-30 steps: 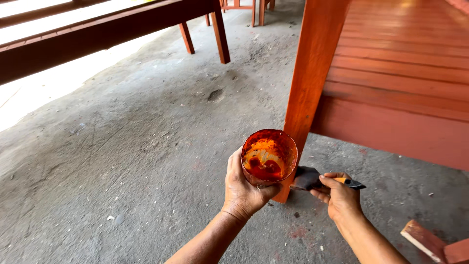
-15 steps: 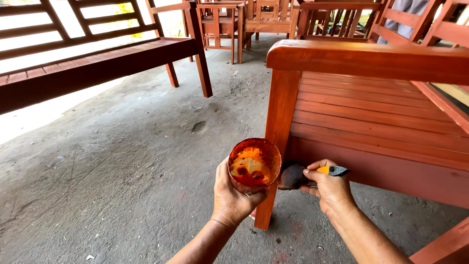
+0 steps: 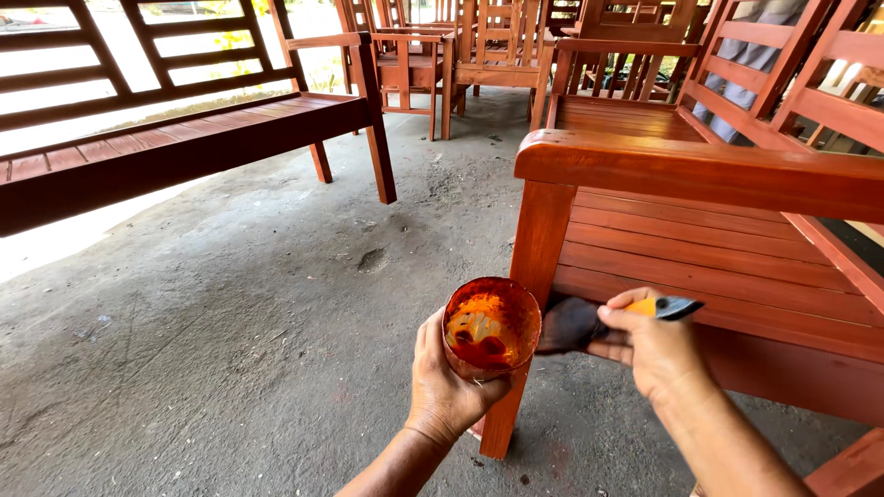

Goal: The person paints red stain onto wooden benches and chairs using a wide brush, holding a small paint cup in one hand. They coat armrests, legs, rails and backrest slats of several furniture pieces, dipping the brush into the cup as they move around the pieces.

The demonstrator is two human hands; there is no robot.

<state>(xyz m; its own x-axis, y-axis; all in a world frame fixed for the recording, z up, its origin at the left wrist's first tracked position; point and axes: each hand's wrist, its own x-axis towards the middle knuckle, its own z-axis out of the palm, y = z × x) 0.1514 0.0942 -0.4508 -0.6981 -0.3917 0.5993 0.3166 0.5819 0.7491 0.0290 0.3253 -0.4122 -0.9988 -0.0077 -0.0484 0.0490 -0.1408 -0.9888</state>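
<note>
Both hands are closed on things just in front of a reddish-brown wooden bench. Left hand [image 3: 448, 385] wraps its fingers from below around a small round cup [image 3: 491, 327], held upright at the bench's front corner; the cup's inside is smeared with orange-red stain and a little of it sits in the bottom. Right hand [image 3: 650, 345] is pinched shut on a paintbrush [image 3: 589, 322], thumb on top of the orange and dark handle, with the dark bristles pointing left and lying just beside the cup's rim, close to touching it. Whether the bristles touch the wood behind them cannot be told.

Directly behind the cup stands the front leg [image 3: 527, 304] of the bench, running up to its broad, glossy armrest [image 3: 700, 170]. The slatted seat [image 3: 718, 267] stretches to the right behind the right hand. Below everything is a rough grey concrete floor [image 3: 258, 322], marked with dark stains and small bits of debris. Well apart on the left stands a long bench [image 3: 184, 138] in the same colour with a slatted back, and more chairs [image 3: 479, 55] of the same wood crowd the far side
</note>
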